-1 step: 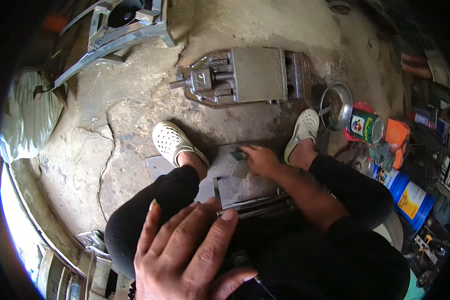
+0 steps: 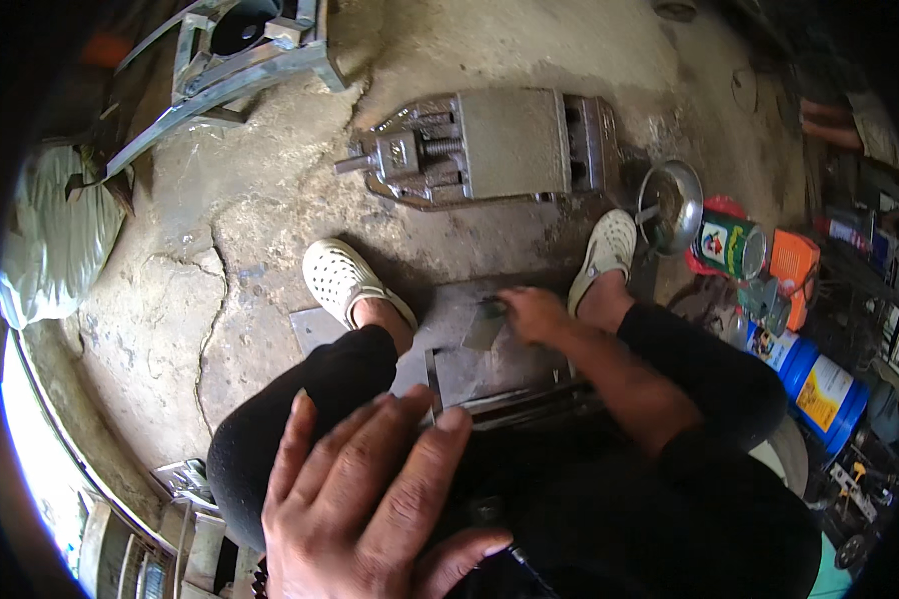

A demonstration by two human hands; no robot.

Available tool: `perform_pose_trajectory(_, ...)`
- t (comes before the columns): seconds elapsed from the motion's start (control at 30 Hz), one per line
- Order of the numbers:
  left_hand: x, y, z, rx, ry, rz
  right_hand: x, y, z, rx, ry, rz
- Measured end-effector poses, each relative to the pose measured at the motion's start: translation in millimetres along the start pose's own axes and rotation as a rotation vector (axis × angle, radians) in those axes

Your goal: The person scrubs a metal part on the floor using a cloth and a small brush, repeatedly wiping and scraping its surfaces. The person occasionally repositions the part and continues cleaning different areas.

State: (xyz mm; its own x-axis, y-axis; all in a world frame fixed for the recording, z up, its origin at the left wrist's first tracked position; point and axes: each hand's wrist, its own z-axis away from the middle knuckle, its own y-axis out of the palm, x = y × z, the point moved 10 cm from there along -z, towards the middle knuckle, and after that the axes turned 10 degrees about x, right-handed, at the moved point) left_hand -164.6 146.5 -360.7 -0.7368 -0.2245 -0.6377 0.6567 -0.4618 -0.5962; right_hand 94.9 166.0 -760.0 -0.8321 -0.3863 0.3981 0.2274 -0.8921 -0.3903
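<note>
My left hand is raised close in front, above my lap. Its fingers are stretched out and slightly apart, and nothing shows in it. Down between my feet, my right hand has its fingers closed at a small dark green piece, perhaps a pad or cloth. That piece lies against a small grey flat plate, on top of a larger grey metal sheet on the floor. A dark metal frame or bar crosses just below, partly hidden by my clothing.
A heavy machine vise lies beyond my feet. To the right are a metal bowl, a green can, an orange container and a blue bucket. A metal frame stands far left; a white sack hangs near the left edge.
My right hand has shifted slightly to the right, and the dark green piece has moved with it across the small plate. My left hand has barely moved.
</note>
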Motion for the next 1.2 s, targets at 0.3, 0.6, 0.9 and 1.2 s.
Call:
perform_pose_trajectory(0.3,-18,9,-16,-0.038,-0.046,-0.038,-84,40,13,0.197,0.133,0.202)
perform_pose_trajectory(0.6,-32,-3,-43,-0.036,0.130,-0.068,-21,40,-30,-0.162,0.110,0.390)
perform_pose_trajectory(0.9,-29,-5,-41,-0.023,0.128,-0.028,-20,63,-53,-0.003,-0.026,0.422)
perform_pose_trajectory(1.2,-43,6,-25,-0.075,-0.021,-0.167,1,33,-28,0.132,-0.091,0.026)
